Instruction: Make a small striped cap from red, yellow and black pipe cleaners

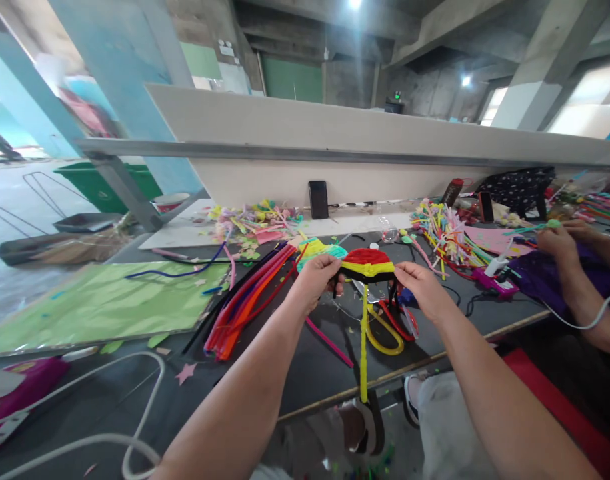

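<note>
Between both hands hangs a pipe-cleaner craft piece (369,260), a fan-shaped top in red, yellow and black bands with a long yellow stem pointing down. My left hand (317,280) pinches its left corner, and my right hand (417,283) pinches the right corner. The stem dangles past the table edge in the view. Behind the left fingers lies a yellow and turquoise fuzzy piece (321,249). Below the held piece, scissors with yellow handles (387,339) rest on the table, beside a red-handled tool (397,323). A magenta pipe cleaner (329,342) lies near my left wrist.
A bundle of coloured pipe cleaners (239,300) lies left, next to a green sheet pack (99,300). A magenta glue gun (29,393) with a white cord sits front left. A phone (318,199) leans against the back board. At right, a co-worker's hands (559,240) work near another pile.
</note>
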`<state>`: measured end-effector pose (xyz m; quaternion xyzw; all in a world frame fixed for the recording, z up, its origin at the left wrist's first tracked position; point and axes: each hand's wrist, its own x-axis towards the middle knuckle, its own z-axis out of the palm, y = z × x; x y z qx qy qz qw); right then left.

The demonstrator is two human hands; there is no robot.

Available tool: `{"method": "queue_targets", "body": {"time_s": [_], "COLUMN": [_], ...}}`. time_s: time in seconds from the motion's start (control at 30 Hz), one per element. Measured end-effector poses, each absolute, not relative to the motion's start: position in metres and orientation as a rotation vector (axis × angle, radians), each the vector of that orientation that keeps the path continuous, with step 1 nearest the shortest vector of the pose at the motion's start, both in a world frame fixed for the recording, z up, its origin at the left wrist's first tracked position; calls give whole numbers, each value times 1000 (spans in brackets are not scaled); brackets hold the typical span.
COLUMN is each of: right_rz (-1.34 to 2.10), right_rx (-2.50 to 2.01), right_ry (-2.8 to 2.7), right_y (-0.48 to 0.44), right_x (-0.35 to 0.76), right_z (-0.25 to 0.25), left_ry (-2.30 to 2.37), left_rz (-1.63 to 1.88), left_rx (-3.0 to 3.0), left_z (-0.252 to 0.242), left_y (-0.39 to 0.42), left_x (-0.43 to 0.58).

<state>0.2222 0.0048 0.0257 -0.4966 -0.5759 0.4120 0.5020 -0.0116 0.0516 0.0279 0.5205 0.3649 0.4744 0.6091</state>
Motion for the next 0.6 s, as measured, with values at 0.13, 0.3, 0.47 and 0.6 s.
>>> {"method": "queue_targets", "body": {"time_s": [0.13, 0.3, 0.47, 0.6], "right_rz": [1049, 912, 923, 1126], "right_rx": [-1180, -1245, -1229, -1127], "right_ry": [-1465, -1443, -1367, -1342], "right_y": [3, 4, 9, 13], "right_x": [228, 230, 229, 231], "right_z": [30, 28, 21, 14], "left_ry": [821, 809, 814, 811], "left_rz": [1077, 1013, 1023, 1064], "left_rx": [1217, 1260, 1235, 1219], "left_z": [28, 27, 22, 18], "left_y": [51, 52, 54, 58], "left_x": [-13, -15, -13, -13]}}
